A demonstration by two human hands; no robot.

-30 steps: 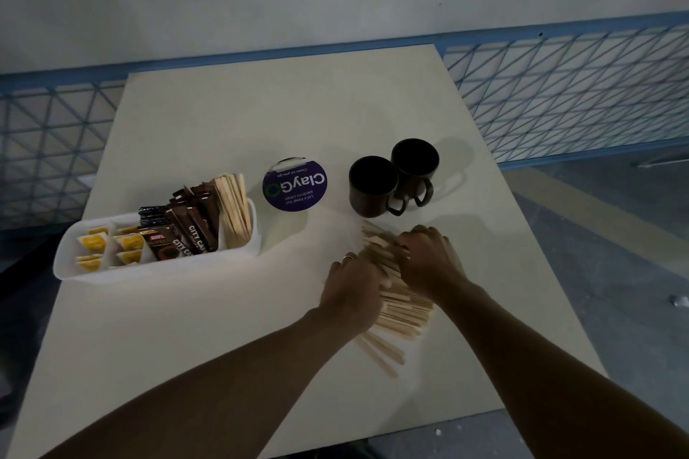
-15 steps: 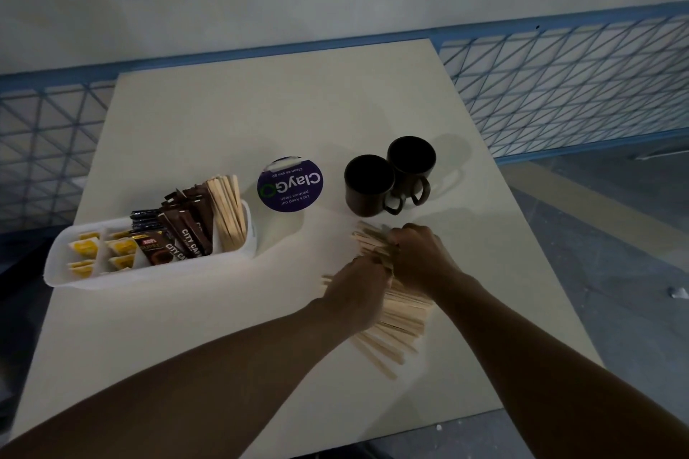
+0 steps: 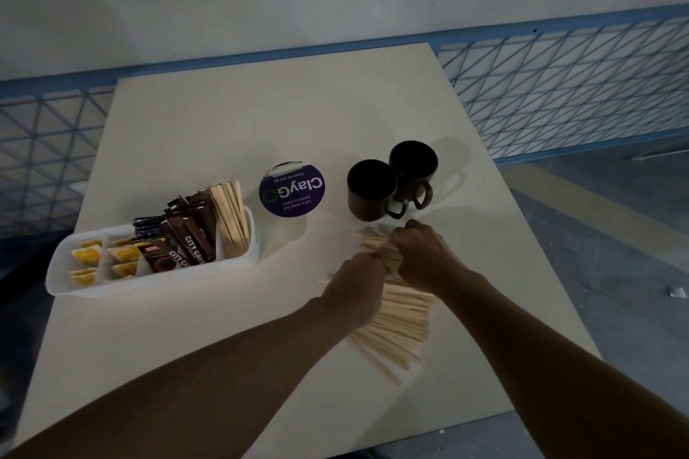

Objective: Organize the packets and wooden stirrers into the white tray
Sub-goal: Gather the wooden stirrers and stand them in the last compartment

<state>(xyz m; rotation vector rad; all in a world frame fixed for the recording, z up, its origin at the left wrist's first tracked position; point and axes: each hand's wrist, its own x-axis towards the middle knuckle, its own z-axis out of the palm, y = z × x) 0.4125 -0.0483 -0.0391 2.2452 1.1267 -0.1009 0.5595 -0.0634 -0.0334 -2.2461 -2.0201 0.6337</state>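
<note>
While fanned loose on the table [image 3: 223, 123] just beside two dark mugs [image 3: 373, 194], well apart from the white tray [image 3: 149, 287] with its packets [image 3: 186, 253] and leaning sticks, gripped at the far end as a bundle of wooden stirrers [image 3: 402, 324] by curled left hand [image 3: 358, 281] and right hand [image 3: 423, 257], close together.

- Left hand [image 3: 359, 281]: bare, nothing worn that shows.
- Right hand [image 3: 421, 253]: bare likewise.
- Left forearm [image 3: 223, 365] and right forearm [image 3: 540, 347]: bare to the frame's edge.
</note>
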